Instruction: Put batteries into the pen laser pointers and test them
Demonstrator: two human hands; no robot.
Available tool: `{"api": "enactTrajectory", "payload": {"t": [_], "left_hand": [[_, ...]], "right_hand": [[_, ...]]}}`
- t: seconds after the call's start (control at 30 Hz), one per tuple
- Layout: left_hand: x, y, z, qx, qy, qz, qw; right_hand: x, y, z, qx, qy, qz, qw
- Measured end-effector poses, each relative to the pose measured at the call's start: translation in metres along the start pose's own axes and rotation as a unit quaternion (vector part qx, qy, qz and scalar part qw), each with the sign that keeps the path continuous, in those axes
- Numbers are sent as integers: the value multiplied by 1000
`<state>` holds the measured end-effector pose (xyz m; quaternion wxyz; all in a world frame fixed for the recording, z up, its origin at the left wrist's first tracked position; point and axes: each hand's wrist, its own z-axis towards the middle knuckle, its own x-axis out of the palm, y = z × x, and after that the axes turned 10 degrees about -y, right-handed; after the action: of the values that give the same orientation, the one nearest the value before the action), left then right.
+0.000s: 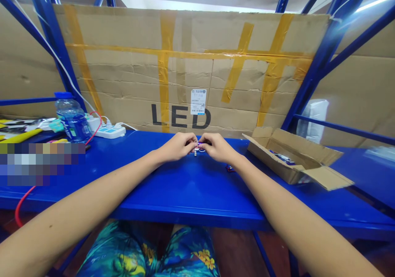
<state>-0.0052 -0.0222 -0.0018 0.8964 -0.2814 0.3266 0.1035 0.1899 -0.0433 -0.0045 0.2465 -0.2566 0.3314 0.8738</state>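
Observation:
My left hand (178, 147) and my right hand (217, 146) meet over the middle of the blue table (185, 186), both with fingers pinched. Between the fingertips is a small part with purple, red and silvery metal bits (197, 149); my fingers cover most of it, so its kind does not show. Both hands appear to grip it, a little above or on the tabletop. A small dark blue and red piece (230, 168) lies on the table beside my right wrist, partly hidden behind the forearm.
At the right stands an open cardboard box (277, 165) with blue and silvery items (282, 157) inside. A blue-capped bottle (71, 118) and a white power strip (110, 131) with cables stand at the back left. A large taped cardboard sheet (132, 75) closes off the back between blue posts.

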Motion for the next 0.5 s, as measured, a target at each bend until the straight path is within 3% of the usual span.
{"api": "enactTrajectory", "payload": {"t": [0.37,0.5], "left_hand": [[0,-4,-1,19,17,14,1000],[-1,-4,0,-17,48,-26,998]], "right_hand": [[-1,-1,1,99,68,94,988],[-2,-3,2,110,106,108,982]]}}
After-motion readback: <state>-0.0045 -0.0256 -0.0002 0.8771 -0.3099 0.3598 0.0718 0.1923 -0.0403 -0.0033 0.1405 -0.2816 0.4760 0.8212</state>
